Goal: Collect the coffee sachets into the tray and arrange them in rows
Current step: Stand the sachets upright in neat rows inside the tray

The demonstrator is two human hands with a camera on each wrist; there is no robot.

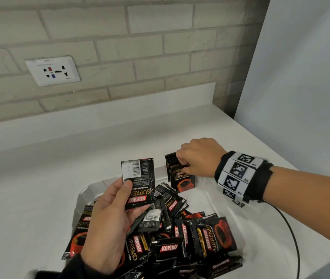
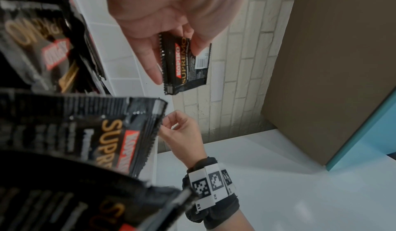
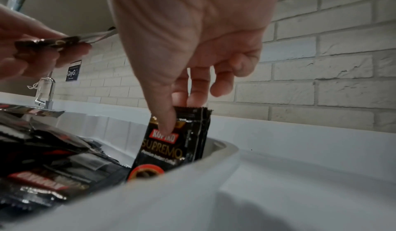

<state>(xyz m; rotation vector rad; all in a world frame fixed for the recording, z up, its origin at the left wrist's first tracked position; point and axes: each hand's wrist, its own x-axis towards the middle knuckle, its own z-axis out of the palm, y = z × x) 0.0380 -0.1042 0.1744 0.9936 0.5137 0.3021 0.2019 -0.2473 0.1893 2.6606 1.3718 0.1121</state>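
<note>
The right hand (image 1: 199,158) pinches upright sachets (image 1: 182,176) at the tray's (image 1: 226,210) far edge. The left hand (image 1: 109,224) grasps 1 sachet (image 1: 139,183) above the pile (image 1: 190,238) in the tray on the bench (image 1: 29,188).

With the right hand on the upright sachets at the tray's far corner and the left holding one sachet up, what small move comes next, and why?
Probably the left hand carries its sachet across to the upright stack that the right hand pinches in the tray's far corner. That stack starts a row; the loose pile remains unsorted.
</note>
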